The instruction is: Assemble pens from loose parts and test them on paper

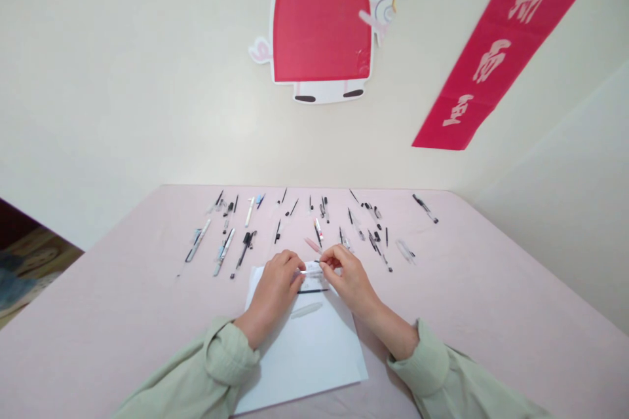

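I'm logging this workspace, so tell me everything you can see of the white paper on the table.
The white paper looks smooth and lies flat, slightly askew, on the pink tabletop; whether it is one sheet or several is unclear. The left hand and left sleeve hide part of its left side, and the right hand covers its upper right. A thin dark rod and a pale translucent tube lie on it. Details near its top are too blurred to read.

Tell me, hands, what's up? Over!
Left hand: on clear pen tube. Right hand: pinching small dark piece. Black refill: on paper below. Pens: spread beyond, not blocking.
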The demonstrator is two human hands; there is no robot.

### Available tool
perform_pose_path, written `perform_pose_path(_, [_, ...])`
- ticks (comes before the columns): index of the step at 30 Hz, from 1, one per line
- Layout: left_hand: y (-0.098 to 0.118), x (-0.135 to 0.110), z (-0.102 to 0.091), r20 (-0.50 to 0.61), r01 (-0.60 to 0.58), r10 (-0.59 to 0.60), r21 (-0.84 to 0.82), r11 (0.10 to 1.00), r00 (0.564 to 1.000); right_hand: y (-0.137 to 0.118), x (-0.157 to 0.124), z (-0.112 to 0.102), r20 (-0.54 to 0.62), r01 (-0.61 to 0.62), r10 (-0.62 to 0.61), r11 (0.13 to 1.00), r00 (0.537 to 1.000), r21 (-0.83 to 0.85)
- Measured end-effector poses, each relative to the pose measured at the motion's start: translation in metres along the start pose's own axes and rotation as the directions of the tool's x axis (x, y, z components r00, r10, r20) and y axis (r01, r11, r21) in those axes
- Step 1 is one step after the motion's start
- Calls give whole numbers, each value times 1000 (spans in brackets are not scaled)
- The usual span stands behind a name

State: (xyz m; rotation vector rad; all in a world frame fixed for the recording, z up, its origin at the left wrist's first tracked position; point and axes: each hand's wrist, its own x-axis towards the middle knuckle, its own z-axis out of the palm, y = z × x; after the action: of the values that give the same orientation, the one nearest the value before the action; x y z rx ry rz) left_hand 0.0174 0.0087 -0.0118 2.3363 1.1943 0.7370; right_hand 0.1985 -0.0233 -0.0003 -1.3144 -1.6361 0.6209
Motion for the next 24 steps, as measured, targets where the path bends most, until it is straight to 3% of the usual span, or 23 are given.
perform_pose_path(6, [-11, -3, -8, -138, 31, -50, -141, 990, 989, 6, 3, -6, -45, -30, 30, 1000, 999, -9])
perform_pose_path(24, [-1, -4, -11, -167, 35, -85, -280, 959, 982, 6, 3, -8, -58, 18, -19, 1000, 998, -18])
